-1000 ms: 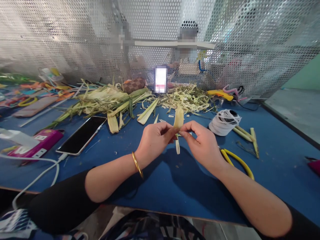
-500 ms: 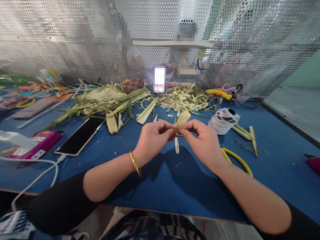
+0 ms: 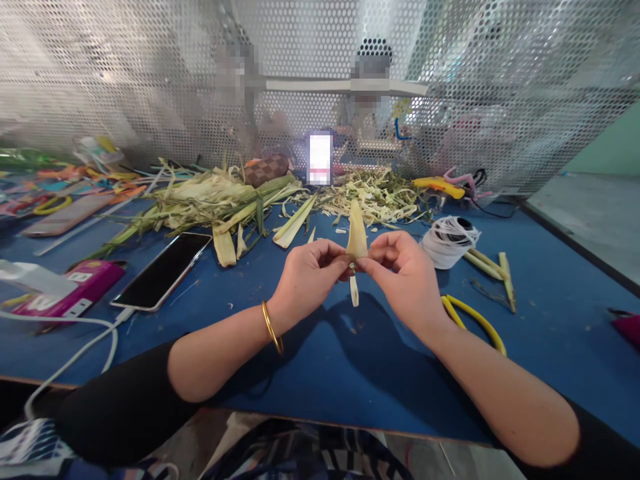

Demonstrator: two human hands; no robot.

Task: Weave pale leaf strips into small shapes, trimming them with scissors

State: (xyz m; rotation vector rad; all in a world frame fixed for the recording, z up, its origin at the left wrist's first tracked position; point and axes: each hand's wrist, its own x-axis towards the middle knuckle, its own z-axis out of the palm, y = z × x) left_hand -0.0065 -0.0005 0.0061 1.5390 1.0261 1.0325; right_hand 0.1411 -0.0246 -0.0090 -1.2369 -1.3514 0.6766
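Two forearms in black sleeves [image 3: 125, 407] extend over a blue desk [image 3: 320, 393], a gold bangle [image 3: 270, 327] on the left wrist. A yellow loop handle [image 3: 483, 320] lies partly hidden behind the right forearm. To the left, a white cable [image 3: 111, 343] runs to a dark-screened phone [image 3: 163, 270], beside a purple box [image 3: 107, 270] with a white plug [image 3: 43, 280] across it.

Mid-desk, the left hand [image 3: 311, 279] and right hand [image 3: 407, 280] meet with fingers closed, pinching a pale husk strip [image 3: 356, 230] between them above the desk. Its broad part points up; the fingers cover its base, and a narrow tail hangs below.

Just beyond the right hand stands a spool of white thread [image 3: 450, 243], with cut stalks [image 3: 507, 280] to its right. Farther back, a heap of long husks [image 3: 200, 197] on the left and a pile of shreds [image 3: 377, 193] on the right crowd the desk, with a checked pouch [image 3: 267, 170] and a bright, blurred screen [image 3: 320, 157] behind. A perforated metal sheet [image 3: 310, 40] closes off the back; another person [image 3: 370, 110] shows dimly through it.
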